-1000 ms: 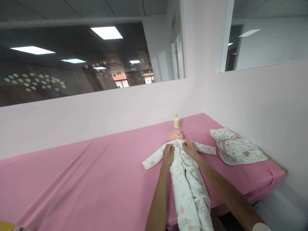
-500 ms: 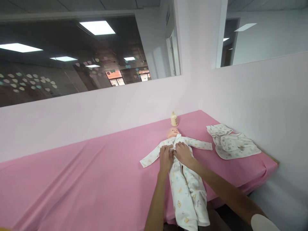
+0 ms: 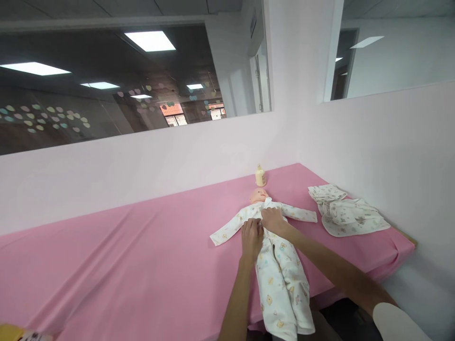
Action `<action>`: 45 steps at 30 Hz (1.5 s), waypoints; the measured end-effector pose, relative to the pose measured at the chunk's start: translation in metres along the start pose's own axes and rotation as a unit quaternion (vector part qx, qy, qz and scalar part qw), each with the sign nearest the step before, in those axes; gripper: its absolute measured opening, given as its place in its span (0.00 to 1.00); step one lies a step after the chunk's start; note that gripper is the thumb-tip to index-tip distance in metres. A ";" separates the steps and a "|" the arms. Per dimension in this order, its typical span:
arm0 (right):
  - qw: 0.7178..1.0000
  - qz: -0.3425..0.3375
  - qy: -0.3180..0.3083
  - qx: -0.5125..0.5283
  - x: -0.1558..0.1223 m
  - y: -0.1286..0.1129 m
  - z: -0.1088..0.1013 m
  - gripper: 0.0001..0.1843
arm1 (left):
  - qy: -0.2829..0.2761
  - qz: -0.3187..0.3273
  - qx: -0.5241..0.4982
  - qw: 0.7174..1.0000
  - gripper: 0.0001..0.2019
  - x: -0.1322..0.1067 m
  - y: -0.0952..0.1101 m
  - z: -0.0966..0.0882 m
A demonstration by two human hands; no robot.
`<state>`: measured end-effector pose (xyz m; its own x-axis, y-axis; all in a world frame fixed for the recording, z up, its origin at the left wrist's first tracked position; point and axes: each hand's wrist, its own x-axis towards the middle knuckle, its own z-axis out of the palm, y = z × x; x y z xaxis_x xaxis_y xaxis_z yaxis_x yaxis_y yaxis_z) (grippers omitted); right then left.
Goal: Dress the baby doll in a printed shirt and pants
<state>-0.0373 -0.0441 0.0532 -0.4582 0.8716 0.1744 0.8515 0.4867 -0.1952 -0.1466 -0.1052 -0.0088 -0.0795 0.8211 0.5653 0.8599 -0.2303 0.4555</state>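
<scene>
Our left hand (image 3: 252, 237) has slipped a little lower than our right hand (image 3: 274, 220) — both curl at the front of the shirt (image 3: 249, 212), though we can't tell whether they pinch it. Underneath, the doll (image 3: 258, 194) lies face-up on the pink sheet (image 3: 177, 255) — bottle (image 3: 260, 176) beyond its head, crumpled cloths (image 3: 359, 214) to the right.

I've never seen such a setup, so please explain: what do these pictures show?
There's no machine: one camera, worn on a person's head, takes every picture, looking forward and down. Their bare left hand and right hand touch the chest of the white patterned clothes on a doll; exactly what they hold is too small to tell. The doll lies on its back on a pink cover. Beyond its head stands a pale yellow bottle; patterned cloths lie off to the right.
</scene>
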 end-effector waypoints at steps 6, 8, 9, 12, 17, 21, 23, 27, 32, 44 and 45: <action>1.000 0.001 -0.001 0.018 -0.001 0.004 0.002 0.08 | -0.007 0.006 0.004 1.000 0.13 -0.001 0.004 -0.004; 1.000 -0.003 0.000 0.018 -0.004 0.006 0.002 0.08 | -0.006 0.010 0.016 1.000 0.13 -0.001 0.006 -0.005; 1.000 -0.007 0.001 0.016 -0.005 0.008 0.001 0.09 | -0.006 0.015 0.023 1.000 0.13 -0.001 0.006 -0.005; 0.999 -0.014 0.003 0.030 -0.009 0.014 -0.002 0.09 | -0.011 0.033 0.038 0.999 0.15 -0.001 0.008 -0.006; 0.986 -0.065 -0.028 0.150 -0.016 0.027 -0.012 0.10 | -0.018 0.031 0.039 0.999 0.12 0.002 0.008 -0.006; 0.979 -0.085 -0.031 0.181 -0.022 0.034 -0.014 0.11 | -0.003 0.025 0.022 0.999 0.11 0.004 0.010 -0.005; 0.978 -0.086 -0.024 0.188 -0.023 0.036 -0.011 0.11 | -0.001 0.023 -0.001 1.000 0.11 0.005 0.011 -0.006; 0.978 -0.070 -0.007 0.196 -0.020 0.036 -0.005 0.12 | 0.004 0.005 -0.055 0.998 0.11 0.006 0.011 -0.010; 0.974 -0.054 -0.003 0.219 -0.022 0.032 0.000 0.09 | -0.013 0.004 -0.077 0.997 0.11 0.007 0.014 -0.014; 0.949 0.206 0.067 0.228 -0.025 0.144 -0.022 0.12 | 0.089 -0.360 -0.085 0.925 0.11 0.019 -0.068 -0.064; 0.945 0.235 0.069 0.215 -0.028 0.162 -0.023 0.12 | 0.090 -0.379 -0.072 0.918 0.10 0.018 -0.080 -0.069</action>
<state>0.1190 0.0093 0.0390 0.0069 0.9960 0.0894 0.7564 0.0533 -0.6520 -0.2520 -0.1079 0.0121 -0.7205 0.6776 0.1473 0.4487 0.2936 0.8441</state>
